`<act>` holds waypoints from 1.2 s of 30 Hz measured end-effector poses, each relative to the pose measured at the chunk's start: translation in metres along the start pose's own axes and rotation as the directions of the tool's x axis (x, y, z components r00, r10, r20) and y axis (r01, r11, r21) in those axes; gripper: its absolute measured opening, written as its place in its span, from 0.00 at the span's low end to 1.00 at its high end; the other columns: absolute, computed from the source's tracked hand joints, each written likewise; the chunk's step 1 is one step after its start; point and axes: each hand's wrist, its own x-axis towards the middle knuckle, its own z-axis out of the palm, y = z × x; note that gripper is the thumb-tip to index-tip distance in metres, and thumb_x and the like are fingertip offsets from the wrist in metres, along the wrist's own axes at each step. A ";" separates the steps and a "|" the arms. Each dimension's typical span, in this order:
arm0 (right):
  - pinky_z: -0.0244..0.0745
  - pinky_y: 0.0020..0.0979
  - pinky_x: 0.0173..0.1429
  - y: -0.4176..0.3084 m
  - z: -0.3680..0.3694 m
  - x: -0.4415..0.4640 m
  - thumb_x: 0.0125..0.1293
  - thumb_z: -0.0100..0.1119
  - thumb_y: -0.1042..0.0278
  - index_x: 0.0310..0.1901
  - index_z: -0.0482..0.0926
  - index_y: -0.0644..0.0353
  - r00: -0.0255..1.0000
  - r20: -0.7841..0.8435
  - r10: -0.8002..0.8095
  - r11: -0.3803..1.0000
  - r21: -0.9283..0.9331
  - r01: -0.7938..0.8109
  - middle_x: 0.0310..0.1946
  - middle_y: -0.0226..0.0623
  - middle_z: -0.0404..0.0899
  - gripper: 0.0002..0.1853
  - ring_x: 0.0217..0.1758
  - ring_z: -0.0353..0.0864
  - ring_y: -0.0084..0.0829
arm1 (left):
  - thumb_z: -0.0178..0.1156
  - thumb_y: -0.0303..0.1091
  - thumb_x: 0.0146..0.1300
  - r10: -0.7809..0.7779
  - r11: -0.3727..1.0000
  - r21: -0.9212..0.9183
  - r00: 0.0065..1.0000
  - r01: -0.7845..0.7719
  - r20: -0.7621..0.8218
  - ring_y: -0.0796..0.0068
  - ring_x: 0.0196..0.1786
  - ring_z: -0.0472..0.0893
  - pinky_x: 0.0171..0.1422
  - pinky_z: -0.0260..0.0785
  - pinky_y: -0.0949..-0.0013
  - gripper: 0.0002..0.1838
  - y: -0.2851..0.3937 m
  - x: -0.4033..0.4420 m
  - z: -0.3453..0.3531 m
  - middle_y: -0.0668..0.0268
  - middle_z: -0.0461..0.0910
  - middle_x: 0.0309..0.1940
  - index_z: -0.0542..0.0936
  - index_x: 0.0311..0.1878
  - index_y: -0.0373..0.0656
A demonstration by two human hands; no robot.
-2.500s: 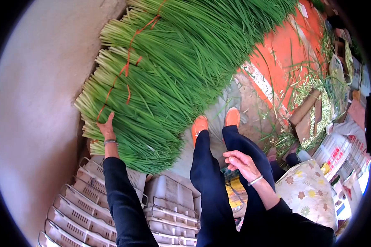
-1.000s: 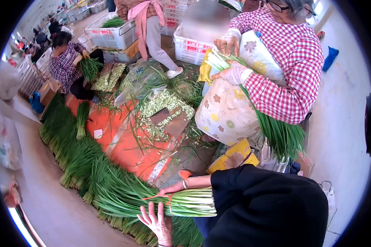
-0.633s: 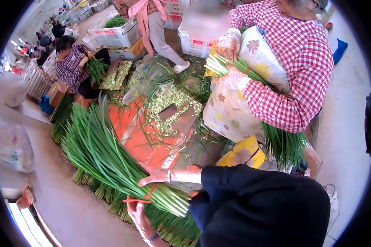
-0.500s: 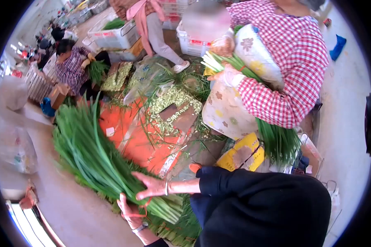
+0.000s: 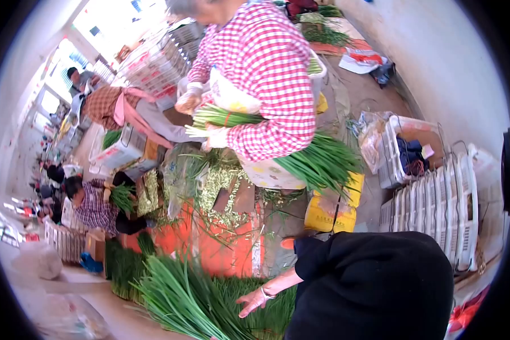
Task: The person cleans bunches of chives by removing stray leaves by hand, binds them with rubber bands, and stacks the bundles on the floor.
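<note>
My right hand (image 5: 255, 301), with a bracelet at its wrist, reaches in from the black sleeve. Its fingers are spread and hold nothing, just above the pile of green chives (image 5: 266, 317). Left of it a large loose bunch of chives (image 5: 178, 297) lies slanted, leaf tips up and left; its stem end runs off the bottom edge. Only a sliver of skin, perhaps my left hand (image 5: 213, 338), shows at that edge, so its fingers are hidden.
A person in a checked shirt (image 5: 272, 73) holds a tied chive bunch (image 5: 226, 117) in gloved hands. Trimmed stem ends (image 5: 218, 195) litter the floor by an orange mat (image 5: 226, 249). A yellow box (image 5: 331, 212) and white crates (image 5: 430, 209) stand right. Another person (image 5: 96, 209) handles chives at left.
My right hand has let go of the chive bunch and moved right and down, fingers apart. The bunch is lower in view, and my left hand has nearly left it. The view has turned.
</note>
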 end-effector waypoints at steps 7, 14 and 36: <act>0.55 0.48 0.67 -0.002 0.026 -0.003 0.47 0.60 0.28 0.57 0.66 0.65 0.988 -0.137 -0.068 0.941 0.320 0.109 0.62 0.40 0.63 0.48 0.66 0.58 0.37 | 0.64 0.40 0.49 -0.085 0.960 0.279 0.982 0.036 0.169 0.63 0.51 0.75 0.56 0.69 0.57 0.31 0.017 -0.010 0.036 0.56 0.74 0.50 0.69 0.55 0.35; 0.71 0.31 0.58 -0.028 0.008 -0.047 0.56 0.65 0.53 0.54 0.73 0.62 0.906 -0.364 -0.219 0.674 0.614 0.410 0.49 0.35 0.78 0.28 0.50 0.77 0.26 | 0.65 0.36 0.48 -0.198 0.973 0.173 0.933 0.150 0.302 0.67 0.43 0.80 0.49 0.74 0.64 0.31 0.036 -0.050 0.055 0.59 0.78 0.42 0.69 0.55 0.35; 0.56 0.39 0.69 0.011 -0.041 -0.063 0.56 0.61 0.42 0.63 0.61 0.57 0.868 0.009 0.496 0.701 0.586 -0.407 0.61 0.35 0.65 0.39 0.63 0.63 0.36 | 0.66 0.44 0.55 -0.253 0.662 -0.650 0.927 0.373 0.275 0.73 0.49 0.78 0.55 0.70 0.72 0.33 -0.139 -0.076 0.059 0.59 0.77 0.50 0.69 0.59 0.33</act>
